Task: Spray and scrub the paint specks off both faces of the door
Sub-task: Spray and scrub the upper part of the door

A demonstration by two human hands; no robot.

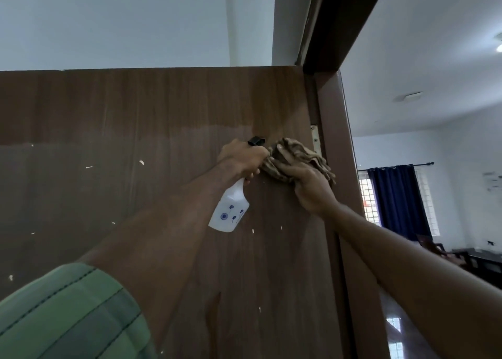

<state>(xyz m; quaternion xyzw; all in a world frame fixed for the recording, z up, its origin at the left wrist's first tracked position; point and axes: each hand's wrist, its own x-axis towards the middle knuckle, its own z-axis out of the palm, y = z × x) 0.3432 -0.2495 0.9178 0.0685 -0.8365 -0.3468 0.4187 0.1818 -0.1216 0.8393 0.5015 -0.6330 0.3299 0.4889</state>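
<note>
We are gripping the spray bottle (229, 212) in our left hand (241, 158), while our right hand (309, 187) is clutching the cloth (293, 154) against the brown door (135, 108), beside its hinge (315, 138); paint specks (141, 162) are dotting its face.

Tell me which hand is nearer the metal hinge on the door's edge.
Right. The right hand presses the cloth against the door just below and left of the hinge. The left hand, gripping the spray bottle, is farther left.
</note>
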